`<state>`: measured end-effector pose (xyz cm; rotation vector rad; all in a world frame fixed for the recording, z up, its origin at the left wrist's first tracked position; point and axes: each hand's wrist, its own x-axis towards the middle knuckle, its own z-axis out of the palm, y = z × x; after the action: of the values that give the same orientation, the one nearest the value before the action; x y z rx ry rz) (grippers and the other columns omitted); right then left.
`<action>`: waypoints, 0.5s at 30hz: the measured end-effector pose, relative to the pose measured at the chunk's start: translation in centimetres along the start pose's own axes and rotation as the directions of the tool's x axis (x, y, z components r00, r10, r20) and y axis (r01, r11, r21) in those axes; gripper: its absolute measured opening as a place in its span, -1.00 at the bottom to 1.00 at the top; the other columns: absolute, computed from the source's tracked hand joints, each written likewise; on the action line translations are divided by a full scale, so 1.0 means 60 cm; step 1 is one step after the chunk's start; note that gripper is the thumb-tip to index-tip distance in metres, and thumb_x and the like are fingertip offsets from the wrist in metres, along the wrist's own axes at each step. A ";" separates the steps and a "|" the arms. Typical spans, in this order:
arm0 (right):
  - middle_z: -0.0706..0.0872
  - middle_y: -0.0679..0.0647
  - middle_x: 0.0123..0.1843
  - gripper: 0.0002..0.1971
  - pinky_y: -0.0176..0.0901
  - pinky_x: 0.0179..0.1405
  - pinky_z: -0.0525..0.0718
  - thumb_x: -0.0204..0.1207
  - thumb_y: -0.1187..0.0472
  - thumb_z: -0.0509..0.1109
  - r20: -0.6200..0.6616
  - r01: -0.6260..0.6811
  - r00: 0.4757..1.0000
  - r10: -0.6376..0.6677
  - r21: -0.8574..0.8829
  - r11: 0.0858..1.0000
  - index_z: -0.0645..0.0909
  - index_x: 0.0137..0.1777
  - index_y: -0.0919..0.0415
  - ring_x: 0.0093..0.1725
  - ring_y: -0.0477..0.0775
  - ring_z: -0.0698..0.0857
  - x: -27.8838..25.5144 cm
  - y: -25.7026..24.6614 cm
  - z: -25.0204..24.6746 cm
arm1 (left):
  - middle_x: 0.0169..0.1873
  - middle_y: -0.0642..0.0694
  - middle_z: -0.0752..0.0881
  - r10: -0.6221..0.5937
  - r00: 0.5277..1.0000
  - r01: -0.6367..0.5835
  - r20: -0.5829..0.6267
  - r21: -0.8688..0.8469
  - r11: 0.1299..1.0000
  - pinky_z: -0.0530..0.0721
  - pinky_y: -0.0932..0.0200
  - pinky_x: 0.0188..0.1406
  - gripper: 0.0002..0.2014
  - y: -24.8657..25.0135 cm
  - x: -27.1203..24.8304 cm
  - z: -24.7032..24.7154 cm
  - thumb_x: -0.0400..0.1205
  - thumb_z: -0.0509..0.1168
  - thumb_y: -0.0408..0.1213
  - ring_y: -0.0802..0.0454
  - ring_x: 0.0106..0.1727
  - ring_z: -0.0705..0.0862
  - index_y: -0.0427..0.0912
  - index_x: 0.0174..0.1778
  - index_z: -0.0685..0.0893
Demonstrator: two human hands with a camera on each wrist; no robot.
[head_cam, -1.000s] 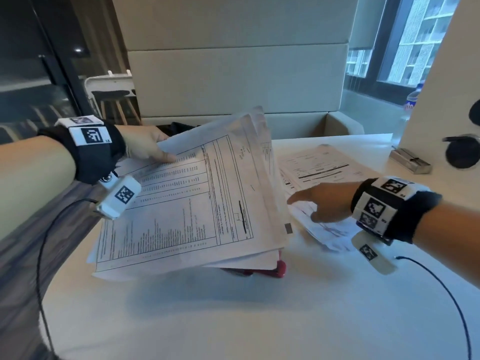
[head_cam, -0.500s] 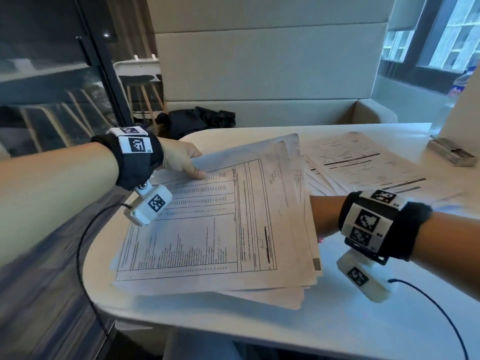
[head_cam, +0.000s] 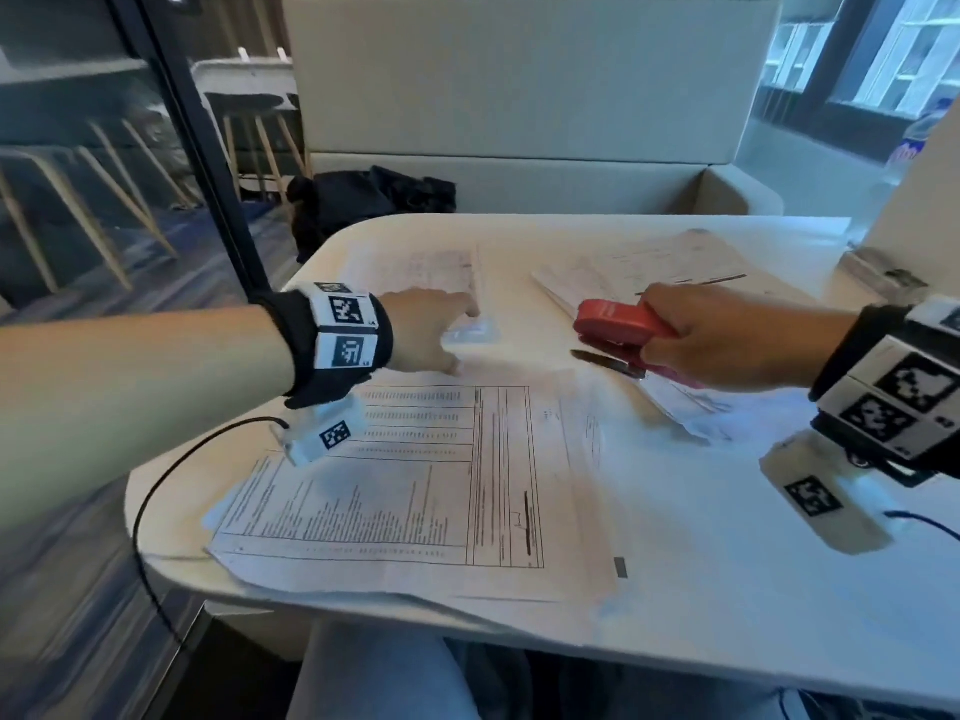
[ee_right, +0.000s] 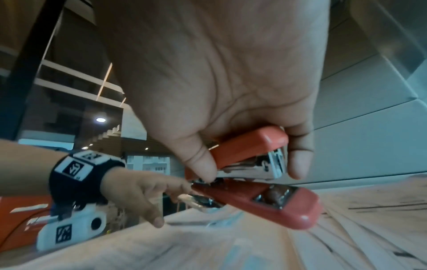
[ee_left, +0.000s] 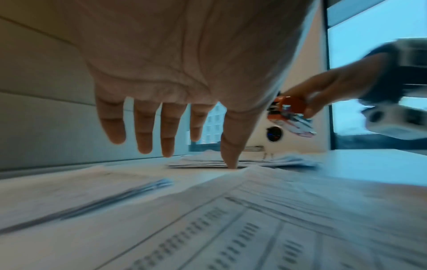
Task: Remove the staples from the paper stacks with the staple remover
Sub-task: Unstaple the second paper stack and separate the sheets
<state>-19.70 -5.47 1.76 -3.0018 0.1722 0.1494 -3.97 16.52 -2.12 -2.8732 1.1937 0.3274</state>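
Observation:
A stack of printed forms [head_cam: 415, 485] lies flat at the near left of the white table [head_cam: 779, 589]. My left hand [head_cam: 431, 330] hovers over its far edge with straight, spread fingers [ee_left: 172, 131], and the thumb tip touches the sheet. My right hand [head_cam: 717, 340] grips a red, stapler-shaped staple remover [head_cam: 618, 324] by its rear, held above the table to the right of the left hand with its nose pointing left. In the right wrist view the staple remover [ee_right: 254, 182] has its jaws slightly apart. A second paper stack [head_cam: 665, 267] lies behind it.
A small clear plastic piece [head_cam: 470, 335] lies by my left fingers. A metal object [head_cam: 878, 272] sits at the table's far right. A dark bag [head_cam: 363, 200] rests on the bench behind. The table's near edge runs just below the forms, above my lap.
My left hand has laid the forms flat on the table and released them, opening over their far edge. My right hand has taken the red staple remover and lifted it.

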 end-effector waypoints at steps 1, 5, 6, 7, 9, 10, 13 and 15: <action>0.58 0.01 -0.17 -0.86 -0.14 -0.33 0.40 0.65 0.07 0.24 0.029 0.033 0.999 -0.032 -0.019 0.999 0.39 -0.15 0.00 -0.24 -0.01 0.53 -0.004 -0.005 0.007 | 0.44 -0.08 0.50 0.073 0.997 -0.072 -0.019 0.042 0.997 0.45 -0.04 0.39 -0.33 0.017 -0.007 0.002 0.58 0.39 -0.02 -0.10 0.39 0.48 0.01 0.57 0.26; 0.54 -0.03 -0.16 -0.85 -0.18 -0.29 0.44 0.68 0.03 0.17 0.179 0.121 0.978 -0.108 -0.063 0.991 0.41 -0.11 0.01 -0.24 -0.04 0.50 -0.014 -0.018 0.041 | 0.56 -0.01 0.35 0.322 0.942 -0.331 0.095 0.114 0.937 0.33 -0.05 0.52 -0.17 0.088 -0.040 0.025 0.48 0.39 0.21 -0.03 0.54 0.28 0.01 0.61 0.22; 0.53 -0.04 -0.15 -0.87 -0.17 -0.26 0.47 0.68 0.04 0.15 0.207 0.135 0.972 -0.115 -0.081 0.988 0.42 -0.08 0.03 -0.24 -0.05 0.49 -0.015 -0.020 0.049 | 0.61 -0.05 0.25 0.338 0.932 -0.355 0.132 0.141 0.924 0.27 -0.08 0.57 -0.05 0.100 -0.044 0.035 0.42 0.38 0.30 -0.07 0.60 0.19 -0.02 0.65 0.16; 0.52 -0.04 -0.13 -0.88 -0.16 -0.21 0.50 0.68 0.06 0.14 0.226 0.145 0.967 -0.119 -0.102 0.984 0.44 -0.04 0.06 -0.23 -0.07 0.49 -0.015 -0.022 0.055 | 0.66 -0.09 0.10 0.331 0.929 -0.357 0.166 0.168 0.919 0.18 -0.11 0.61 0.08 0.108 -0.046 0.046 0.35 0.38 0.38 -0.12 0.66 0.06 -0.05 0.68 0.07; 0.52 -0.03 -0.12 -0.89 -0.15 -0.15 0.52 0.67 0.09 0.13 0.244 0.165 0.961 -0.127 -0.144 0.976 0.45 0.00 0.08 -0.21 -0.08 0.48 -0.014 -0.023 0.066 | 0.69 -0.12 -0.17 0.282 0.933 -0.327 0.223 0.197 0.924 0.00 -0.15 0.66 0.27 0.113 -0.046 0.067 0.25 0.35 0.49 -0.16 0.69 -0.18 -0.10 0.69 -0.15; 0.52 -0.02 -0.12 -0.89 -0.16 -0.16 0.51 0.67 0.11 0.14 0.251 0.176 0.959 -0.132 -0.161 0.971 0.45 0.00 0.09 -0.22 -0.10 0.47 -0.013 -0.022 0.072 | 0.68 -0.12 -0.22 0.264 0.932 -0.314 0.248 0.193 0.929 -0.04 -0.16 0.67 0.30 0.114 -0.044 0.075 0.25 0.34 0.50 -0.16 0.69 -0.21 -0.13 0.69 -0.21; 0.55 0.00 -0.07 -0.88 -0.17 -0.12 0.55 0.66 0.03 0.19 0.277 0.216 0.948 -0.157 -0.194 0.957 0.43 0.03 0.07 -0.18 -0.07 0.51 -0.013 -0.021 0.081 | 0.67 -0.14 -0.30 0.237 0.919 -0.301 0.316 0.172 0.938 -0.07 -0.15 0.67 0.32 0.118 -0.041 0.086 0.29 0.29 0.52 -0.14 0.69 -0.24 -0.17 0.66 -0.32; 0.55 -0.04 -0.06 -0.76 -0.20 -0.10 0.55 0.62 -0.13 0.26 0.273 0.266 0.940 -0.205 -0.209 0.941 0.39 0.07 0.00 -0.14 -0.07 0.53 -0.014 -0.019 0.086 | 0.67 -0.14 -0.32 0.228 0.918 -0.296 0.323 0.181 0.938 -0.08 -0.13 0.68 0.33 0.122 -0.038 0.086 0.27 0.27 0.54 -0.14 0.69 -0.24 -0.17 0.66 -0.33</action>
<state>-20.85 -3.54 -3.07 -3.1732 -0.2532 0.5547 -11.61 13.40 -6.21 -2.3657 1.4496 0.5657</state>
